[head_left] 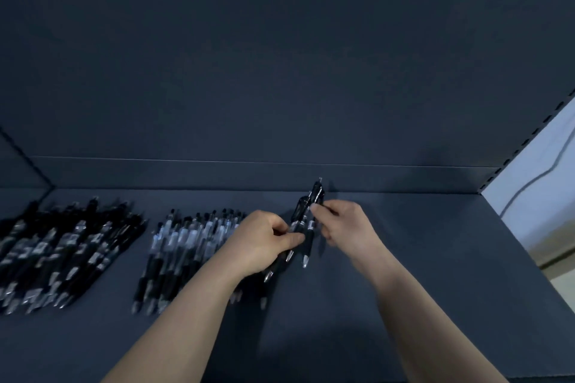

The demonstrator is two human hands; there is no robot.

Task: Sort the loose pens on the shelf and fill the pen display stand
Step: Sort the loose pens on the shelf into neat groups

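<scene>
Dark pile (62,252): at the far left of the shelf (404,258), a heap of black pens with pale labels. They overlap side by side, tips toward the near edge, slanting up to the right. The picture's left edge cuts the heap.
Clear pile (186,246): just right of the dark pile, with a strip of shelf between them. These pens have clear upper barrels and black grips, and lie in a row with tips toward the near edge. The left forearm and hand hide its right end.
Left hand (264,239): over the right end of the clear pile. Its fingers are curled and its thumb presses across the lower barrels of the bundle, gripping it.
Bundle (306,218): a few black pens held between both hands above the shelf, right of the clear pile. Metal tips point down toward the near edge and clicker ends point up toward the back panel. It tilts slightly right at the top. Motion blur hides the exact count.
Right hand (345,224): just right of the bundle, fingers curled, pinching its upper part between thumb and fingertips.
Back panel (280,71): dark blue-grey like the shelf, with one horizontal seam low down.
Upright (510,158): at the right edge of the panel, with a row of slots.
Cable (529,186): dark, on the pale wall beyond the upright.
</scene>
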